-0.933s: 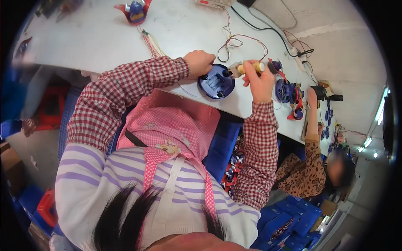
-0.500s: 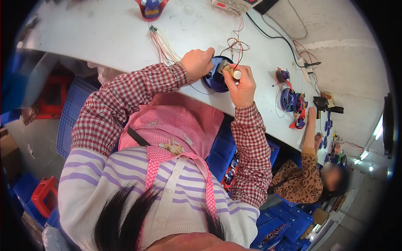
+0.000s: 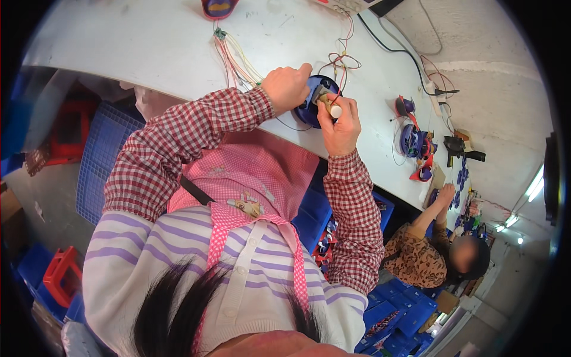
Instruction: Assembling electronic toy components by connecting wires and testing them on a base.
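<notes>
On the near edge of the white table [image 3: 148,47] lies a dark blue round housing [image 3: 307,114]. My left hand [image 3: 286,89] is closed at its left edge, with fingertips hidden. Pinched in my right hand [image 3: 342,128], over the housing, is a small yellowish piece with a white round end [image 3: 336,111]. A grey flat part [image 3: 321,93] sits beside that piece. Red and dark wires [image 3: 344,62] run from behind it toward the far side. Left of my left hand, a small green circuit board [image 3: 220,34] trails several red and white wires.
A red and purple part [image 3: 219,8] and a power supply box [image 3: 342,5] stand at the far side. More blue and red parts [image 3: 413,141] lie to the right, with a black tool [image 3: 457,147] beyond. A co-worker [image 3: 419,256] works there. Blue crates [image 3: 104,160] stand below left.
The view has shifted slightly, so the table things appear lower. Both hands stay at the housing, the right one still pinching the yellowish piece. The co-worker's hands have come together.
</notes>
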Demonstrator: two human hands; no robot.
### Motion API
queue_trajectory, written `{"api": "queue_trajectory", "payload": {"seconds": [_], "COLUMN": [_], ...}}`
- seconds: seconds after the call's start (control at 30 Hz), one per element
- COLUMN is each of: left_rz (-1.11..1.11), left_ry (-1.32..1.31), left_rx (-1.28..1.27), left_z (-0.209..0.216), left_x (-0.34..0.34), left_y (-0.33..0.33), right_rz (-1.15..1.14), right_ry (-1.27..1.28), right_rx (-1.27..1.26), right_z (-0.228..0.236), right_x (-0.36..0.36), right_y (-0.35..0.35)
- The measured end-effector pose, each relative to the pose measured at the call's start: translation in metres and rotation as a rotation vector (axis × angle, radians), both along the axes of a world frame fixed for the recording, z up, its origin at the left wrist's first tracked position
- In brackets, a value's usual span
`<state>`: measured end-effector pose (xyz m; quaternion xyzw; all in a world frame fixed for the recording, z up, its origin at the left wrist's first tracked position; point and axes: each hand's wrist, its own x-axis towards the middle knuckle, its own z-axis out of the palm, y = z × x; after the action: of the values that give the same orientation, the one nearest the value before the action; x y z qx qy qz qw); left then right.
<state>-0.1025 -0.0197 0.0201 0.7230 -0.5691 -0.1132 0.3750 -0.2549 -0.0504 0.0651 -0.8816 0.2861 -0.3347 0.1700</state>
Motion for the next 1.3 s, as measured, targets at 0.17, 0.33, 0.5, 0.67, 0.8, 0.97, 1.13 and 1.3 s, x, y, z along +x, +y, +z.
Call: {"api": "queue_trajectory", "payload": {"seconds": [0.17,0.33,0.5,0.67,0.8,0.97,1.13,1.3], "left_rz": [0.007,-0.027,-0.177,0.041,0.104,0.435,0.470,0.279], "left_ry": [0.019,0.011,0.043,0.697,1.129,0.997,0.766,0.727], "left_rx": [0.018,0.056,0.028,-0.290,-0.462,-0.456,-0.302,-0.248], "left_z": [0.000,-0.004,0.018,0.052,0.051,0.039,0.021,0.015], "left_x": [0.001,0.001,0.028,0.097,0.114,0.100,0.071,0.044], "left_y": [-0.001,-0.001,0.004,0.057,0.089,0.123,0.172,0.177], "right_rz": [0.009,0.052,0.060,-0.155,0.152,0.304,0.294,0.235], "right_ry": [0.034,0.104,0.091,-0.171,-0.073,0.166,0.228,0.392], "right_rx": [0.046,0.150,0.274,0.457,0.067,0.126,0.106,-0.069], "right_z": [-0.002,0.000,0.002,0.012,0.019,0.007,-0.010,-0.021], "right_x": [-0.002,-0.001,0.005,-0.007,0.003,0.061,0.082,0.093], "right_y": [-0.003,-0.018,-0.024,0.005,0.033,0.047,0.043,0.030]}}
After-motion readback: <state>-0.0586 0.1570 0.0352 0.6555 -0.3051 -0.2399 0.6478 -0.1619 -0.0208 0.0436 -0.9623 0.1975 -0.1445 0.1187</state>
